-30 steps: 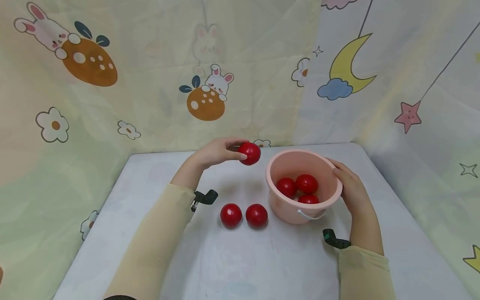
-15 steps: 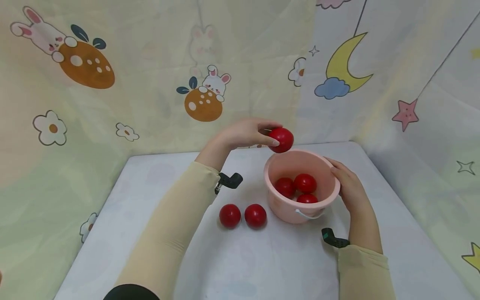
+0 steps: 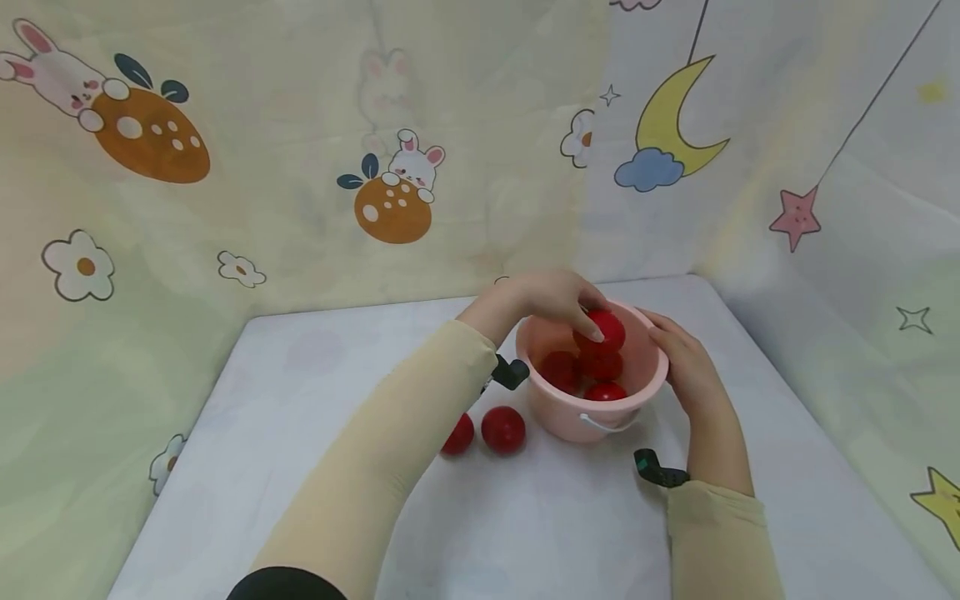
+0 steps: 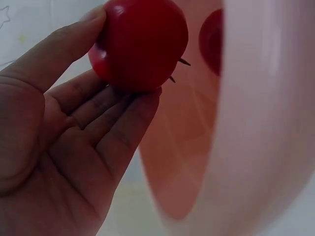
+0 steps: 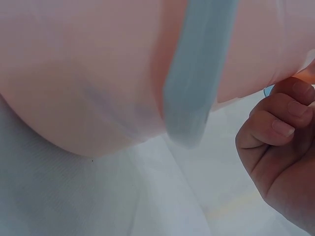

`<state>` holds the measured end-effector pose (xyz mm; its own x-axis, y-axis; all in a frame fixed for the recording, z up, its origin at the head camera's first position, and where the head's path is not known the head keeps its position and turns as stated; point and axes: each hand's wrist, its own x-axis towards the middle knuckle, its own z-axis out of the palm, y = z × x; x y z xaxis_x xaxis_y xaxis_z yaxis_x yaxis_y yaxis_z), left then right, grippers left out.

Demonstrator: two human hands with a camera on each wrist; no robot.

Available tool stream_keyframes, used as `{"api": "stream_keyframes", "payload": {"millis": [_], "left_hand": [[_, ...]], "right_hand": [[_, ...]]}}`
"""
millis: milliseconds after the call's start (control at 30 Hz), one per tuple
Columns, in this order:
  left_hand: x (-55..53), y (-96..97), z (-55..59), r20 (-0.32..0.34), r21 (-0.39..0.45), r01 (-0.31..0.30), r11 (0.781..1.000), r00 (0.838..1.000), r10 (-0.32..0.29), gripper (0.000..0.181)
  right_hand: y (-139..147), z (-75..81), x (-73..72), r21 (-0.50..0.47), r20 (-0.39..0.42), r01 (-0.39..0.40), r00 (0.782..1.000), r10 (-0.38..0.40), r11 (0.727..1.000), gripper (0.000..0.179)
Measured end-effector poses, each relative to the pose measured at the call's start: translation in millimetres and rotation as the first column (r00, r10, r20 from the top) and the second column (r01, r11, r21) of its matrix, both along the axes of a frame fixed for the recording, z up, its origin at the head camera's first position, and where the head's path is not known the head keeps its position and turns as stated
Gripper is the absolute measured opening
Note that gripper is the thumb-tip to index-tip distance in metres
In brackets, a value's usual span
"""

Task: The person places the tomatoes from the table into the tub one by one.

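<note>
In the head view my left hand reaches over the far-left rim of a pink bucket. Between thumb and fingers it pinches a red tomato, held inside the bucket's mouth; thin dark sepals stick out of the tomato in the left wrist view. Below it several more red tomatoes lie in the bucket. My right hand grips the bucket's right rim. Its fingers curl close by the bucket wall in the right wrist view.
Two tomatoes sit on the white table just left of the bucket: one tomato in full view, the other tomato partly behind my left sleeve. The bucket's white handle hangs down in front. A patterned cloth stands behind the table.
My left hand has carried its tomato rightward from left of the bucket, over the rim and down into the mouth. My right hand keeps its hold. The head view has shifted slightly.
</note>
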<state>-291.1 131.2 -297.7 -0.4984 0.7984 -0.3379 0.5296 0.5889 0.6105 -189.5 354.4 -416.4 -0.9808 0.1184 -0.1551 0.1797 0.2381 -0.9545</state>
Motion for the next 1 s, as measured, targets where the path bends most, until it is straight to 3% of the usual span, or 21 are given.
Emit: {"api": "stream_keyframes", "payload": {"millis": [267, 500, 667, 867, 1000], "left_hand": [[11.7, 18.1, -2.6, 0.088, -0.082, 0.018, 0.996, 0.996, -0.011, 0.049], [15.4, 27.1, 5.1, 0.066, -0.134, 0.026, 0.991, 0.998, -0.017, 0.045], [16.4, 37.1, 3.2, 0.082, -0.181, 0.033, 0.983, 0.996, -0.019, 0.049], [17.9, 47.6, -5.7, 0.157, -0.182, 0.088, 0.979, 0.986, -0.060, 0.050], [17.7, 52.5, -9.3, 0.156, -0.185, 0.142, 0.972, 0.981, -0.114, 0.050]], "right_hand": [[0.2, 0.9, 0.5, -0.004, -0.010, -0.011, 1.000, 0.011, 1.000, 0.053], [0.6, -0.2, -0.7, 0.006, -0.010, -0.021, 1.000, 0.021, 1.000, 0.053], [2.7, -1.3, -0.4, -0.009, -0.006, -0.020, 1.000, 0.020, 1.000, 0.052], [3.2, 0.1, 0.0, -0.008, -0.004, -0.015, 1.000, 0.015, 1.000, 0.054], [3.6, 1.1, 0.3, -0.003, -0.008, -0.014, 1.000, 0.014, 1.000, 0.055]]}}
